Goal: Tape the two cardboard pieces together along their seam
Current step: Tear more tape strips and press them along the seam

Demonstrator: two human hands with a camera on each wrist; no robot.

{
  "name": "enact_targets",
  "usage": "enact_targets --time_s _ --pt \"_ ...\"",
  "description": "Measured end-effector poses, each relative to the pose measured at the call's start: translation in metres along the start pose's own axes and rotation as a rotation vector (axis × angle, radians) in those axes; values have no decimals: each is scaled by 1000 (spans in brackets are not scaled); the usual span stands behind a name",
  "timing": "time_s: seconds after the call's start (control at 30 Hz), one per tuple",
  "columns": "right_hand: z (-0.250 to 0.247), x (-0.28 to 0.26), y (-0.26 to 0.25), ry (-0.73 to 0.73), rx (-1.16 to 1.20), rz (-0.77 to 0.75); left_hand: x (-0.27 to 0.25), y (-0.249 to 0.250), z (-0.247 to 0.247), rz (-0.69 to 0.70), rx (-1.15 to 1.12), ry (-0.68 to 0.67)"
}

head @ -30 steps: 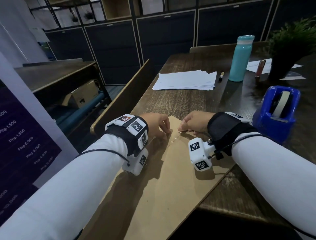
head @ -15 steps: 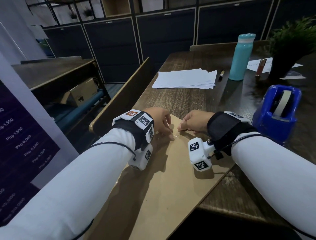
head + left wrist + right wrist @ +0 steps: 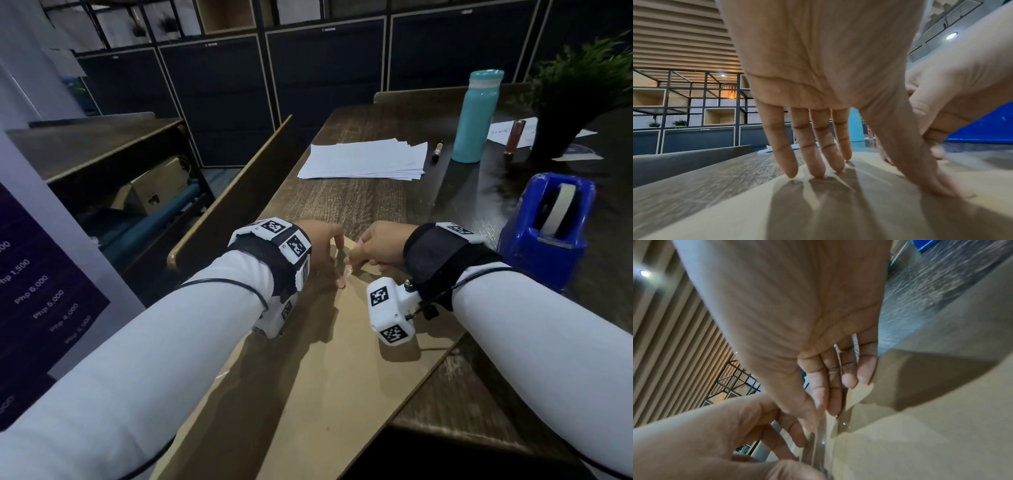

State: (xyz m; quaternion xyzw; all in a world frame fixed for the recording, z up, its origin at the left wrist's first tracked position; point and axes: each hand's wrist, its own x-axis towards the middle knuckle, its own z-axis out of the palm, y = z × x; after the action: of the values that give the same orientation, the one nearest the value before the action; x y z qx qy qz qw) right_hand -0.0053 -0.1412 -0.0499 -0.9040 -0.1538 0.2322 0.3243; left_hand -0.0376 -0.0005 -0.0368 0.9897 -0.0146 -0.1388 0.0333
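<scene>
Two cardboard pieces (image 3: pixel 318 383) lying flat at the near left corner of the worktop (image 3: pixel 373 205), long axis running from the near edge away toward the far side, seam (image 3: pixel 337 308) down the middle between the wrists. Clear tape strip (image 3: pixel 823 434) stretched along that seam at the far end of the card, glinting in the right wrist view. Right hand (image 3: pixel 375 245) just right of the seam, thumb and forefinger pinching the far end of the strip, the grip closed on it. Left hand (image 3: pixel 320 248) just left of the seam, fingers (image 3: pixel 813 154) straight and spread, tips resting on the card, thumb pressed flat near the tape, nothing held. Both hands equally close; seam extending from the grip back toward the near edge, so smoothing probably to run that way. Blue tape dispenser (image 3: pixel 548 229) well apart toward the right edge.
</scene>
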Motion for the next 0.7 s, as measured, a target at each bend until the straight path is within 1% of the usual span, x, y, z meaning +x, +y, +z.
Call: enact_targets --time_s 0.2,0.53,0.7 --pt "2 7 0 32 -42 6 -2 -2 2 23 11 -14" --pt "5 -2 -4 49 -281 -44 -3 -2 1 27 15 -31" --pt "6 -3 -4 40 -315 -46 -4 -2 1 29 17 -28"
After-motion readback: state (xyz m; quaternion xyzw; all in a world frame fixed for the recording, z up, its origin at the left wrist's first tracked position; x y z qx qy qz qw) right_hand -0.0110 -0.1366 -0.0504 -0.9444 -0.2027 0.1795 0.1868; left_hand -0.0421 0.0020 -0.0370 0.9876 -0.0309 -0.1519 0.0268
